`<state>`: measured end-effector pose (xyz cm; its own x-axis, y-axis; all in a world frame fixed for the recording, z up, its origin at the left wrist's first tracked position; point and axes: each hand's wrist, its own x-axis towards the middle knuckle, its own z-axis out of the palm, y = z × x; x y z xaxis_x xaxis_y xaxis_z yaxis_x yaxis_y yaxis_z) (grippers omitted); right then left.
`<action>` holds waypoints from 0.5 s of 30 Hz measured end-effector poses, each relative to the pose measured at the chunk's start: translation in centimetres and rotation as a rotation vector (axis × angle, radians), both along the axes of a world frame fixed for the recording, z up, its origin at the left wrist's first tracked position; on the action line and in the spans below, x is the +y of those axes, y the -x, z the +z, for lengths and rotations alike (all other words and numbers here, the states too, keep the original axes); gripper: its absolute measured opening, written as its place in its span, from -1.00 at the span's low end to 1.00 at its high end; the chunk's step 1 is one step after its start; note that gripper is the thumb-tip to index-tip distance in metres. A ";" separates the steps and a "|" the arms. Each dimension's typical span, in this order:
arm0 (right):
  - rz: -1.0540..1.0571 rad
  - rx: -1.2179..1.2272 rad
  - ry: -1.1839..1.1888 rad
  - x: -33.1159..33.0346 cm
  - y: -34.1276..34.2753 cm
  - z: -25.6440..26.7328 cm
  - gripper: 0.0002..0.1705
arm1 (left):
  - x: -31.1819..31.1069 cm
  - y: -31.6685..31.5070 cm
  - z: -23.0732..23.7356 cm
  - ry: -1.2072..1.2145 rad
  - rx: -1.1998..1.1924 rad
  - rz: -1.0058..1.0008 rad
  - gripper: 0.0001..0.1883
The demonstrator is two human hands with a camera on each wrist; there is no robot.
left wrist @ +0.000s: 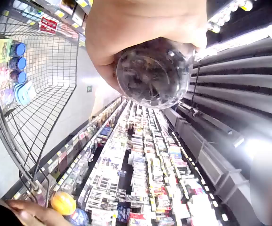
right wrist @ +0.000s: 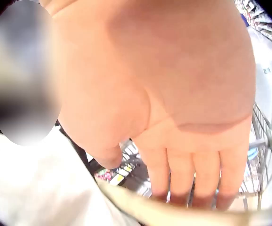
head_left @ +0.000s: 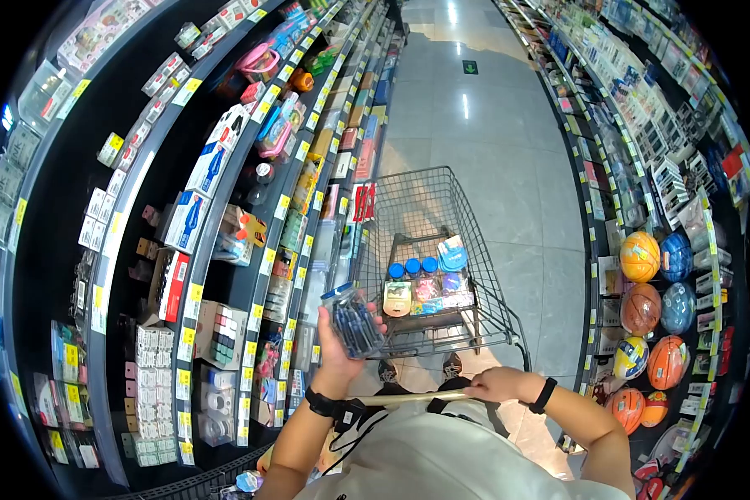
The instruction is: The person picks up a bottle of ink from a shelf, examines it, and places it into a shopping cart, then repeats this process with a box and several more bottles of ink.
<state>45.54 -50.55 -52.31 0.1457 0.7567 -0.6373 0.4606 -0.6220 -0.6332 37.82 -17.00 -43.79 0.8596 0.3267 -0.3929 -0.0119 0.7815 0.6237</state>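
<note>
The left hand (head_left: 332, 350) grips a clear jar (head_left: 357, 327), its fingers curled around the body. The jar has a blue lid (head_left: 338, 291) and contains dark, slender items that cannot be identified. It is tilted, lid toward the far left and base toward the near right, and is located left of the person's midline, between the left shelving (head_left: 262, 250) and the near left part of the shopping cart (head_left: 417, 196). The left wrist view shows the jar's round base.

The right hand (head_left: 493, 385) rests at the right end of the pale cart handle (head_left: 392, 399). Its fingers are extended side by side across the bar, with the thumb spread apart. The fingertips are partly hidden by the bar, so the firmness of contact cannot be told.

The cart holds three containers with blue lids (head_left: 412, 267) in a row, a pale yellow-green package (head_left: 397, 298) near left, and a blue-and-white item (head_left: 452, 254) to the right. A red sign (head_left: 364, 202) is located at the far left of the cart.

The right shelving carries balls, including a yellow-orange basketball (head_left: 640, 257) and a blue ball (head_left: 676, 257) to its right. A green marker (head_left: 470, 67) lies on the far floor (head_left: 508, 200).
</note>
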 end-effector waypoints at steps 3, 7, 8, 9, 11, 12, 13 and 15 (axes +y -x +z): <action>0.030 -0.091 -0.002 -2.6 1.4 -3.2 -0.27 | 0.0 0.6 -0.6 -0.005 0.060 0.037 -0.11; 0.033 -0.063 -0.018 -4.3 0.4 -3.6 -0.23 | -0.6 1.1 -1.2 -0.013 0.139 0.064 -0.14; 0.041 -0.056 -0.028 -4.7 0.0 -3.9 -0.23 | -0.8 1.6 -1.2 0.001 0.164 0.072 -0.14; 0.047 -0.063 -0.007 -5.3 -0.3 -3.9 -0.23 | -1.1 1.9 -1.3 0.019 0.177 0.077 -0.14; 0.050 -0.104 0.039 -6.4 -2.0 -3.5 -0.23 | -1.1 1.3 -1.9 0.045 0.158 0.065 -0.11; 0.048 -0.115 0.063 -6.5 -2.8 -2.0 -0.21 | -1.7 1.1 -1.3 0.049 0.178 0.080 -0.12; 0.066 -0.141 0.112 -6.6 -3.8 -1.2 -0.20 | -1.9 1.0 -0.6 0.047 0.199 0.099 -0.12; 0.107 -0.184 0.206 -7.3 -5.3 -0.6 -0.19 | -1.9 1.1 -1.0 0.048 0.197 0.085 -0.12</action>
<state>50.84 -57.82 -52.86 0.1999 0.6312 -0.7495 0.6258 -0.6708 -0.3980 36.77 -18.90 -44.84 0.7348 0.3718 -0.5673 0.0390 0.8119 0.5825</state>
